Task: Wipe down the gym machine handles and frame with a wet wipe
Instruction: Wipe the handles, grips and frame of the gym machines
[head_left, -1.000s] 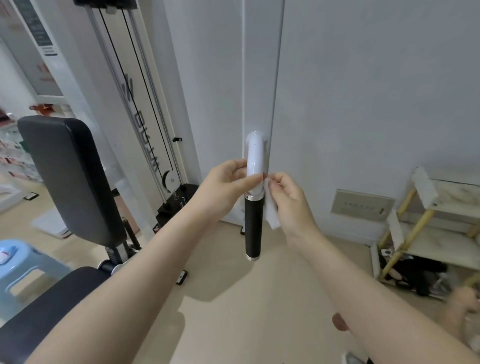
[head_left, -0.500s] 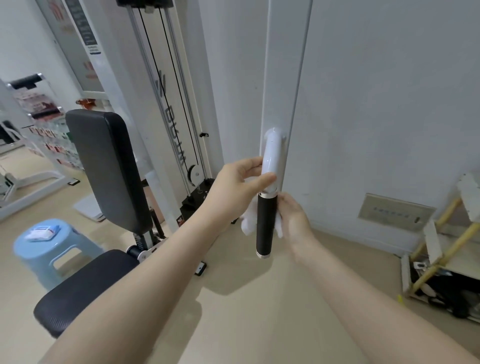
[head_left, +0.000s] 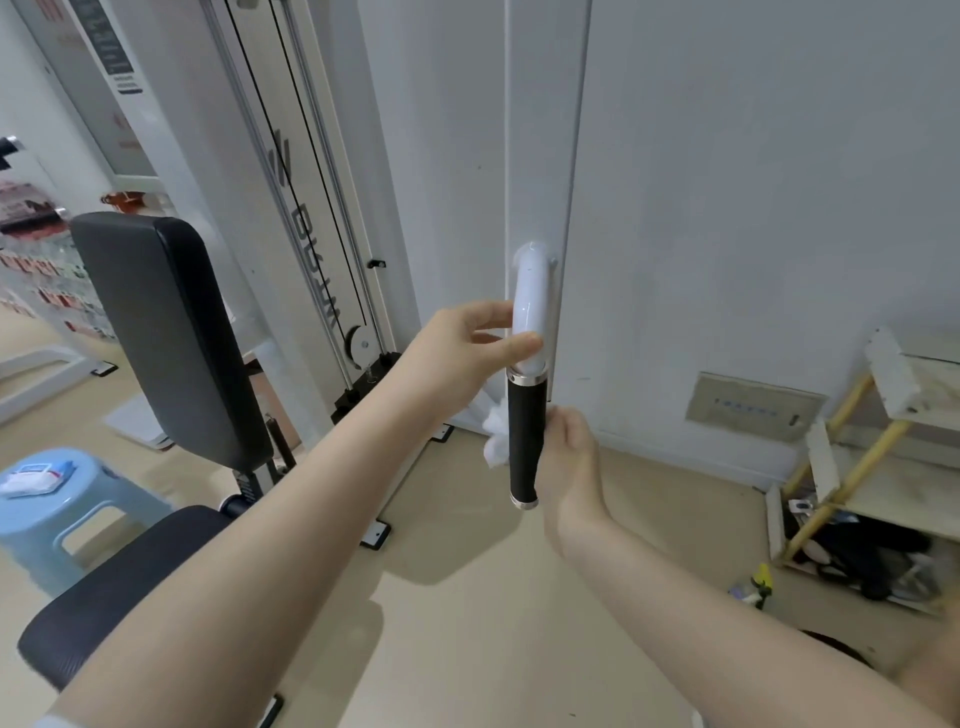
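A machine handle hangs in front of me, with a white curved upper tube and a black grip below a chrome ring. My left hand holds the white tube, thumb across its front. My right hand wraps the black grip from the right, pressing a white wet wipe around it; the wipe's crumpled end sticks out on the left. The white frame post stands behind the handle.
A black padded backrest and seat are at the left. A blue stool carries a wipe pack. The cable column rises behind. A wooden rack with clutter stands at the right wall.
My right hand with the wipe has slid down from the chrome ring onto the middle of the black grip. My left hand stays on the white tube. The view shifted slightly.
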